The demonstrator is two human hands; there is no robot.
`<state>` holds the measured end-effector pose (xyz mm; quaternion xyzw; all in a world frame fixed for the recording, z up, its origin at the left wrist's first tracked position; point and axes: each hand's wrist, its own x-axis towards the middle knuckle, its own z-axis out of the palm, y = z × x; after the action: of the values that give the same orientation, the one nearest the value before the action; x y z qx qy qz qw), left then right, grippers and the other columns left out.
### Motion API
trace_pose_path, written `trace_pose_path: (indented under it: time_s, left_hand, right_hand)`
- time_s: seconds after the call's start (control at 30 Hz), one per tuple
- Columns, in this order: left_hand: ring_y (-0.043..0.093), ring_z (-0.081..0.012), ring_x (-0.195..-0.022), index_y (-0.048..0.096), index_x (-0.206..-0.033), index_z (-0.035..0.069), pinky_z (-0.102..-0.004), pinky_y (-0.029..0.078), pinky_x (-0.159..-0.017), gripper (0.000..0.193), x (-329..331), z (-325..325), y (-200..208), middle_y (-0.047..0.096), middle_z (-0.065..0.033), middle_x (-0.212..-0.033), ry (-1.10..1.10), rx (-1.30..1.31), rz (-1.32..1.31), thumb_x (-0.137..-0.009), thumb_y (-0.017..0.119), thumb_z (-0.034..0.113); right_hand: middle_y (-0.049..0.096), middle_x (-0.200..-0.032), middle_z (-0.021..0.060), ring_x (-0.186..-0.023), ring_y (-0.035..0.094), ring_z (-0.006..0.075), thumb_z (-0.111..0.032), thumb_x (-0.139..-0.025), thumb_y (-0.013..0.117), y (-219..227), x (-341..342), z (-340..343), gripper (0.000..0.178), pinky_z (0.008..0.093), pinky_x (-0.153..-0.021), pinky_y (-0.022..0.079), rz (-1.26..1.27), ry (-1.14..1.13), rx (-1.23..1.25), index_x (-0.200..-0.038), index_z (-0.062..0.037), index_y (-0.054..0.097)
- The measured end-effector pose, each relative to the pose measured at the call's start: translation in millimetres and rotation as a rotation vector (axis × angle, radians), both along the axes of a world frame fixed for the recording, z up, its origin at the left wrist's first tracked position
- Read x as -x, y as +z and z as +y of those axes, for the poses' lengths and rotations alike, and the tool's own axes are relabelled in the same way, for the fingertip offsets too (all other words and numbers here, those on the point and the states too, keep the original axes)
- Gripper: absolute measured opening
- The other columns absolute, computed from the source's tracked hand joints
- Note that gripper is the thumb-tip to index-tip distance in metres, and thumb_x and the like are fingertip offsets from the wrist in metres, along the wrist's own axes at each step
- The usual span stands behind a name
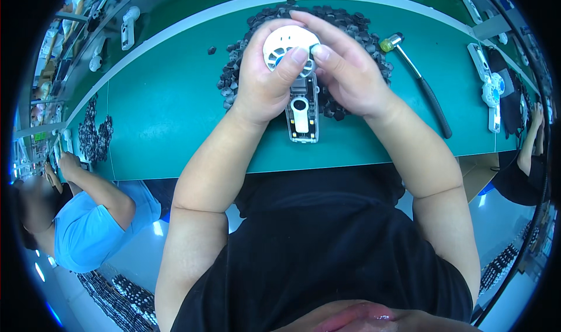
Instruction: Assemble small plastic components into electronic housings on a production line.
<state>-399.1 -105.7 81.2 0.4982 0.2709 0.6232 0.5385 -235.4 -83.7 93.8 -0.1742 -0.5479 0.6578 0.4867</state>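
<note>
Between my two hands is a handheld device with a round white slotted head and a clear-and-dark rectangular body pointing toward me. My left hand wraps the left side of the round head, its thumb lying on the front face. From the right, my right hand closes round the head, with the thumb pressed at its right edge near the other thumb. Whether a small part sits under the thumbs is hidden. Behind and beneath my hands spreads a pile of small dark pieces on the green table.
A hammer with a yellowish face and black handle lies right of the pile. White devices rest farther right. One loose dark piece lies left of the pile. Another dark heap and a person in blue are at left.
</note>
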Motion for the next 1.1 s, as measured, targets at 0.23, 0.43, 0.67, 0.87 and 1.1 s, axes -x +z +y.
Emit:
trace_pose_path:
  time_s: [0.23,0.43,0.67,0.87,1.1]
  left_hand:
    - [0.068,-0.0155,-0.092,0.056,-0.128,0.001,-0.0279,0.057,-0.082,0.050,14,0,3,0.067,-0.0088,-0.106,0.011,-0.119,0.131,-0.091,0.079,0.024]
    - [0.068,-0.0134,-0.089,0.064,-0.119,0.002,-0.0273,0.056,-0.078,0.046,28,0,8,0.070,-0.0071,-0.102,0.002,-0.061,0.319,-0.086,0.084,0.028]
    - [0.070,-0.0221,-0.092,0.062,-0.125,-0.001,-0.0344,0.058,-0.078,0.047,37,4,10,0.070,-0.0137,-0.109,0.174,-0.010,0.520,-0.092,0.077,0.028]
    - [0.069,-0.0138,-0.090,0.061,-0.127,-0.001,-0.0263,0.058,-0.076,0.048,32,8,8,0.070,-0.0091,-0.106,0.229,-0.091,0.696,-0.091,0.080,0.024]
    - [0.070,-0.0220,-0.092,0.066,-0.119,0.000,-0.0326,0.057,-0.081,0.058,23,5,19,0.071,-0.0126,-0.104,0.165,-0.078,0.741,-0.079,0.088,0.036]
  right_hand:
    - [0.056,-0.143,0.0104,-0.130,0.056,0.0196,-0.023,-0.103,0.063,-5,-5,17,0.059,0.0347,-0.110,0.047,-0.077,0.200,-0.074,-0.154,-0.0033,0.043]
    - [0.067,-0.125,0.0099,-0.120,0.063,0.0206,-0.018,-0.097,0.070,24,-31,21,0.039,0.0350,-0.100,0.052,-0.603,0.023,-0.364,-0.132,-0.0026,0.062]
    - [0.069,-0.097,0.0109,-0.095,0.067,0.0299,-0.015,-0.085,0.078,16,-35,20,0.017,0.0403,-0.087,0.054,-1.232,0.019,-1.034,-0.097,-0.0032,0.074]
    - [0.066,-0.087,0.0107,-0.085,0.064,0.0332,-0.016,-0.081,0.080,10,-33,19,0.017,0.0417,-0.081,0.053,-1.153,0.101,-1.126,-0.089,-0.0024,0.073]
    - [0.071,-0.086,0.0104,-0.080,0.068,0.0285,-0.015,-0.086,0.077,32,-45,23,0.012,0.0383,-0.072,0.055,-0.888,-0.150,-0.892,-0.089,-0.0037,0.074]
